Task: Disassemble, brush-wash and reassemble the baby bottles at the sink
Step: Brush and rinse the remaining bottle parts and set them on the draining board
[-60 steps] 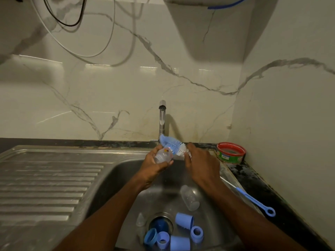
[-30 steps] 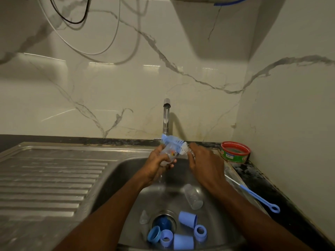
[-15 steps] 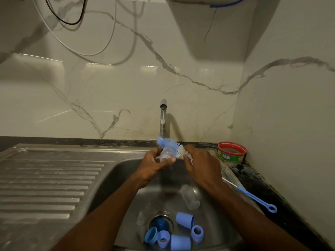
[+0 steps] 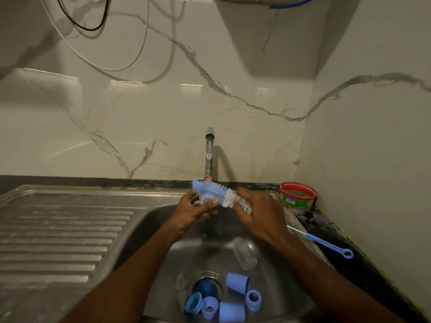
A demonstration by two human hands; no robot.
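My left hand (image 4: 191, 212) grips a small clear bottle (image 4: 206, 199) over the sink basin (image 4: 154, 231), right under the tap (image 4: 209, 152). My right hand (image 4: 258, 215) is shut on the blue-and-white bottle brush (image 4: 215, 191); its bristle head lies across the top of the bottle. A second clear bottle (image 4: 245, 254) lies on its side on the basin floor. Around the drain (image 4: 206, 286) sit several blue caps and collar rings (image 4: 236, 283) and a clear teat (image 4: 181, 281).
A thin blue teat brush (image 4: 326, 244) lies on the dark counter right of the sink. A red-rimmed green tub (image 4: 297, 195) stands in the back right corner. The ribbed steel drainboard (image 4: 60, 234) is on the left. Cables hang on the marble wall.
The brush has shifted left and right along the bottle between frames. Both hands stay under the tap. The parts in the basin have not moved.
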